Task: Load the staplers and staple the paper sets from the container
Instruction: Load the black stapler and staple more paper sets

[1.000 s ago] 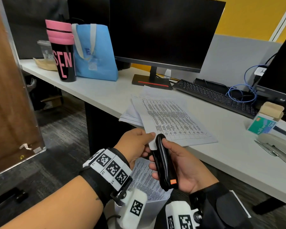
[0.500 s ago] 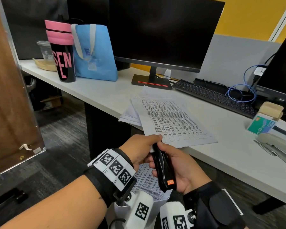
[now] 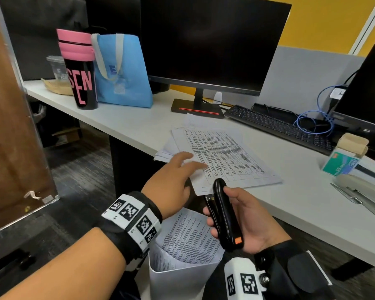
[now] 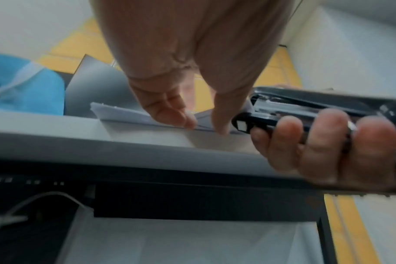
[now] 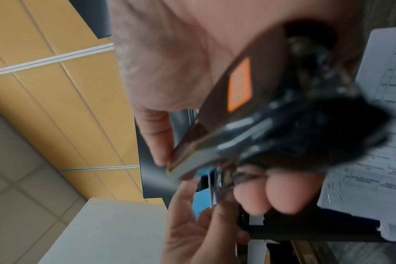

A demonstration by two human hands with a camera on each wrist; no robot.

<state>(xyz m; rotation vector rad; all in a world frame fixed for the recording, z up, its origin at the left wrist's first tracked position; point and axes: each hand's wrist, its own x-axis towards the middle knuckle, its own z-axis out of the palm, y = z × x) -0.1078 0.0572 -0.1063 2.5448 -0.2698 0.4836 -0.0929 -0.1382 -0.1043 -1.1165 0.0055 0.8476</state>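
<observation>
The tabletop (image 3: 121,124) is crossing the frame, carrying a spread pile of printed paper sets (image 3: 221,156) at centre, seemingly finished. Below, at bottom centre, a white container (image 3: 178,280) is holding more sheets, so stapling looks partly done. The left hand (image 3: 171,182) is lying released, fingers straight on the pile. The right hand (image 3: 245,221) is grasping the black stapler (image 3: 225,215) near the tabletop edge.

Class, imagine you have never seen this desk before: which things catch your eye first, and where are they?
A black stapler gripped in the right hand sits low in the centre. The left hand reaches open-fingered onto printed papers at the desk edge. Far left stands a pink-lidded tumbler.
</observation>
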